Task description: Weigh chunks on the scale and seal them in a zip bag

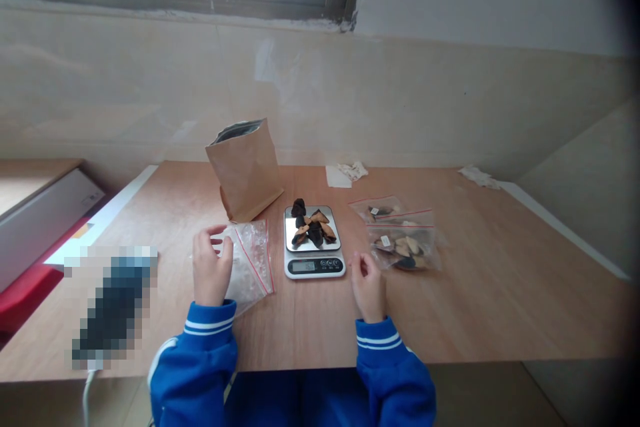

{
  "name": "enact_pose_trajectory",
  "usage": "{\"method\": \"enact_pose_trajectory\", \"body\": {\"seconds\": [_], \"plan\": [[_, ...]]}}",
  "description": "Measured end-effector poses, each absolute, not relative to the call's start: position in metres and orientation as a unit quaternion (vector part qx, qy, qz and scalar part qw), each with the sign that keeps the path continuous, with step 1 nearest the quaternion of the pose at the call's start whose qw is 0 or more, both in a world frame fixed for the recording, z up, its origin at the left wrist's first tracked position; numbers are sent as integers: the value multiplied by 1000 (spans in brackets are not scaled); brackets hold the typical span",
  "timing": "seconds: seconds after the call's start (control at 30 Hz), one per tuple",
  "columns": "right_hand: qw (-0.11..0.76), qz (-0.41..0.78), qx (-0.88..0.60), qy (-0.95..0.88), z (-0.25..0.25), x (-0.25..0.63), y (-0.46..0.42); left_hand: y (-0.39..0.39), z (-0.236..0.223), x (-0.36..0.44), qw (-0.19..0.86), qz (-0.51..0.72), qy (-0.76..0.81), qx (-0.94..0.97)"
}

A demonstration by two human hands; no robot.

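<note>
My left hand (pixel 211 271) pinched the near edge of the top bag in a stack of empty zip bags (pixel 249 260), fingers curled over the clear plastic, while my right hand (pixel 367 285) rested on the wooden table (pixel 500 293) in a loose fist; I could not tell whether anything sat between its fingertips. Just right of the stack stood the kitchen scale (pixel 314 243), its plate carrying a small heap of dark and tan dried pieces (pixel 312 223), its display lit but too small to read. Right of the scale lay 2 filled zip bags (pixel 403 240), sealed and partly overlapping. Behind the stack, a brown paper pouch (pixel 245 170) stood open and upright at the far side. In my judgement, the step called for peeling 1 bag cleanly off the stack and spreading its red-lined mouth wide, keeping the sleeve clear of the scale so the heap stayed put.
</note>
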State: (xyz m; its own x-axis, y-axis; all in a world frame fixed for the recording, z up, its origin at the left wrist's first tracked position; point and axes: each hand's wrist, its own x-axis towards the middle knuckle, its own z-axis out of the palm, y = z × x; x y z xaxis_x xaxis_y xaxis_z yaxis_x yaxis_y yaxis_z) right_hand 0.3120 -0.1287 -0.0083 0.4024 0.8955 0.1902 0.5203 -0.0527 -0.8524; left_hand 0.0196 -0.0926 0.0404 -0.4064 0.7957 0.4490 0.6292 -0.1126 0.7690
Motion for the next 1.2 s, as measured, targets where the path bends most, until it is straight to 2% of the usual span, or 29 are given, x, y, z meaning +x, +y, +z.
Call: {"method": "enact_pose_trajectory", "body": {"seconds": [0.17,0.3,0.4,0.5,0.7,0.9,1.13,1.2], "plan": [[488,145,-639,-577,22,297,-124,-43,27,1,65,547,656,516],[522,118,-513,-671,75,277,-109,-8,20,-4,161,507,626,570],[496,115,-440,-740,117,261,-92,0,10,-5,213,477,626,578],[439,101,-386,-805,144,243,-69,0,-2,-6,214,508,615,564],[361,26,-346,-866,149,217,-37,0,-10,-5,227,560,561,566],[382,-21,-389,-838,165,219,-50,-3,-5,-3,224,546,573,569],[143,142,-440,-875,169,226,-26,-14,8,4,209,533,576,583],[120,162,-445,-872,164,217,-16,-15,9,5,210,530,578,584]]}}
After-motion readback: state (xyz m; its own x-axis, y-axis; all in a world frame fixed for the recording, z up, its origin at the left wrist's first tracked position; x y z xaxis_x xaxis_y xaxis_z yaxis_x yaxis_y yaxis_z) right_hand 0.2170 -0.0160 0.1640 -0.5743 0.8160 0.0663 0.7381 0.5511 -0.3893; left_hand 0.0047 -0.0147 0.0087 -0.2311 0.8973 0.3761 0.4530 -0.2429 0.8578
